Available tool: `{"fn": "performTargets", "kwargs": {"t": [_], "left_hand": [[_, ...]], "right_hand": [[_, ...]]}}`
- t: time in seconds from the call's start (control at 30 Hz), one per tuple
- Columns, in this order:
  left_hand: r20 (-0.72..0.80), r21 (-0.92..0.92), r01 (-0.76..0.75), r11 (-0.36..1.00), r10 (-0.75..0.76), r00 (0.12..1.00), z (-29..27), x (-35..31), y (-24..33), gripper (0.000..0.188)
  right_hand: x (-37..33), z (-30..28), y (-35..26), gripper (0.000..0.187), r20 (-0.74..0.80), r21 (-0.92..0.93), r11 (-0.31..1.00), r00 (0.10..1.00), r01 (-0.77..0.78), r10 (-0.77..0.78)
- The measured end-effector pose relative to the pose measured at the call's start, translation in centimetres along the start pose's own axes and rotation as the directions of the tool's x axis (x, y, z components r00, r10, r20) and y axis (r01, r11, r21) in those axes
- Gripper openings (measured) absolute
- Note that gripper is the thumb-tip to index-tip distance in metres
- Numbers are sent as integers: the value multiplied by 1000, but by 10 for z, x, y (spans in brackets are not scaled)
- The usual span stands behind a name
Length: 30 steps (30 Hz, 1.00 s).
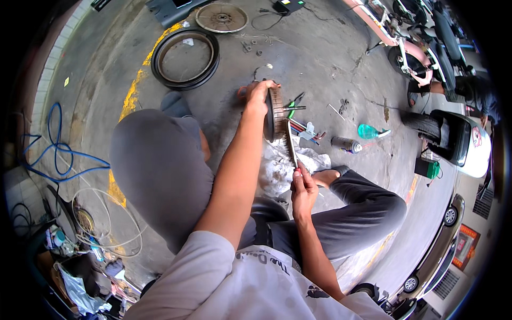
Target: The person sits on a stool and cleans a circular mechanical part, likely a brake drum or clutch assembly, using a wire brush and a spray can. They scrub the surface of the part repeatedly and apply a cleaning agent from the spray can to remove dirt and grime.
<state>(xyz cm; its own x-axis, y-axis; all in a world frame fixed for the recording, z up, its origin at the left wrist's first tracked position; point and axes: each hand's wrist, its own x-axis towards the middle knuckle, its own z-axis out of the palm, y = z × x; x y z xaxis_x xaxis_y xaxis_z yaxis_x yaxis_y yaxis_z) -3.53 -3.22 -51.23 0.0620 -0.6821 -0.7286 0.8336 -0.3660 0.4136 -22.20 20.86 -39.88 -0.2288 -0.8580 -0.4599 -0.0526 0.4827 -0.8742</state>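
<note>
My left hand (260, 95) grips the upper edge of a brown, ribbed motor stator (275, 113), which stands on edge with its shaft pointing right. My right hand (303, 191) is closed around the handle of a wire brush (290, 143). The brush's bristles face left, and its far end is at the lower right edge of the stator. Below them, between my legs, lies a stained white rag (277, 176). Just right of the stator are green-handled pliers (292, 109) and several thin hand tools (314, 137), partly hidden.
To the right stand a spray can (346, 144) and a green bottle (369, 132). A wheel rim (185, 57) and a round metal cover (222, 18) lie ahead. Scooters (418, 58) and another person (472, 96) are at far right. A blue hose (58, 144) is at left.
</note>
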Motion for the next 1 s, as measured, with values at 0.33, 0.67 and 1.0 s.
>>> {"fn": "performTargets", "kwargs": {"t": [0.33, 0.67, 1.0], "left_hand": [[77, 5, 26, 1000, -26, 997, -26, 24, 6, 21], [78, 16, 69, 997, -70, 994, -36, 2, 14, 26], [41, 832, -274, 482, 438, 898, -74, -32, -3, 86]], "right_hand": [[16, 28, 12, 39, 3, 4, 993, 993, 118, -118], [186, -4, 18, 58, -332, -424, 889, 883, 174, -331], [143, -80, -201, 45, 433, -531, 697, 861, 482, -267]]}}
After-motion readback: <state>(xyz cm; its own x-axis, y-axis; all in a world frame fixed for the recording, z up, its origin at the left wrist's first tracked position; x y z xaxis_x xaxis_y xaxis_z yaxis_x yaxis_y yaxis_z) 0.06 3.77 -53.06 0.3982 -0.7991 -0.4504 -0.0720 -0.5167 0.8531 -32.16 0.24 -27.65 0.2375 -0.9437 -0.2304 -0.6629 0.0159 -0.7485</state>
